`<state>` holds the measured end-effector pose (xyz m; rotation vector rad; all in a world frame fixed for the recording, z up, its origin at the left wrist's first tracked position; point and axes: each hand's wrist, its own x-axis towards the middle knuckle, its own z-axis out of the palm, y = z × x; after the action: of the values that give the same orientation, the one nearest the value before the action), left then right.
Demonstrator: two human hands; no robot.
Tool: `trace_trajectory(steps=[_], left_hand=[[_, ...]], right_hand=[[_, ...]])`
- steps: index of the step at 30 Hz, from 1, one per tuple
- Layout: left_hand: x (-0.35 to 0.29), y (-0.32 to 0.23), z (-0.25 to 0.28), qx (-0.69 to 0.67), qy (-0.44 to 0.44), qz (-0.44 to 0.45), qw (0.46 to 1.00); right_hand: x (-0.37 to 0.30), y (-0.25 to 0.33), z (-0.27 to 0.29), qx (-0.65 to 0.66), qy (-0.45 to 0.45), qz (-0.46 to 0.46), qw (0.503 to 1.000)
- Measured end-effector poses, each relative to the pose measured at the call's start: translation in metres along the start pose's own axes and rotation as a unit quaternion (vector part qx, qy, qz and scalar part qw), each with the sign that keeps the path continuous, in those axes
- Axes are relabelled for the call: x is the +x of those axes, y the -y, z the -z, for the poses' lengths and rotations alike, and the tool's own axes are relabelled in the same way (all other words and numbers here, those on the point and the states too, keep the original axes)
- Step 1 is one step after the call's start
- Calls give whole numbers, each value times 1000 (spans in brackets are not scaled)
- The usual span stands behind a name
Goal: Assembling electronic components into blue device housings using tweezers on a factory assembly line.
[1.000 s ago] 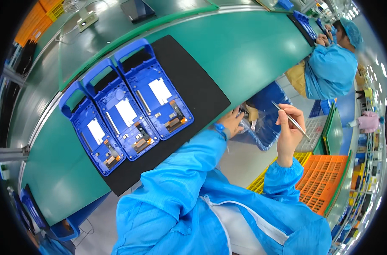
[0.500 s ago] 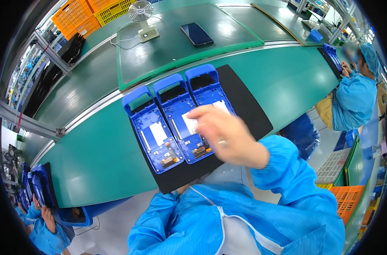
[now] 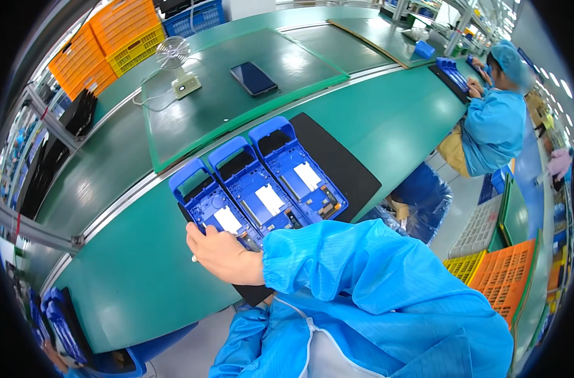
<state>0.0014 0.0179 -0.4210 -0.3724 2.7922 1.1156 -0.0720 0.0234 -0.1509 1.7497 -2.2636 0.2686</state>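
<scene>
Three open blue plastic device housings (image 3: 249, 192) lie side by side on a black mat (image 3: 356, 183). Each has a looped frame at its far end, a white rectangle inside and small parts towards the near end. My right hand (image 3: 221, 253) is bent around the lower left side of the left housing (image 3: 202, 205), thumb and fingertips at its edge. My right forearm covers the near ends of the housings. Of my left hand (image 3: 269, 300) only a bit of skin shows by the mat's near edge; its fingers are hidden.
Beyond the green bench (image 3: 129, 252) stand a small fan (image 3: 173, 53) and a dark phone (image 3: 253, 78). Crates (image 3: 120, 28) are stacked far left, and more crates (image 3: 501, 277) stand at right. A co-worker (image 3: 495, 120) sits right, near a lined bin (image 3: 425, 201).
My right hand has gone from above the right and middle housings down-left to the left housing's side. The camera view has shifted; the left hand stays mostly hidden.
</scene>
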Motion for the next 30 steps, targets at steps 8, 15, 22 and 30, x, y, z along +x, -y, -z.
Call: trace_trajectory(steps=[8,15,22,30], left_hand=[[-81,147,17,1,63,-80,995],[-123,270,95,1,116,-76,990],[-149,367,174,-4,83,-77,994],[-164,414,203,2,67,-54,996]], right_hand=[[7,9,-17,-16,-11,-90,996],[33,8,-32,-61,-61,-140,986],[50,-13,-37,-184,-48,-156,969],[48,-16,-45,-198,-16,-138,970]])
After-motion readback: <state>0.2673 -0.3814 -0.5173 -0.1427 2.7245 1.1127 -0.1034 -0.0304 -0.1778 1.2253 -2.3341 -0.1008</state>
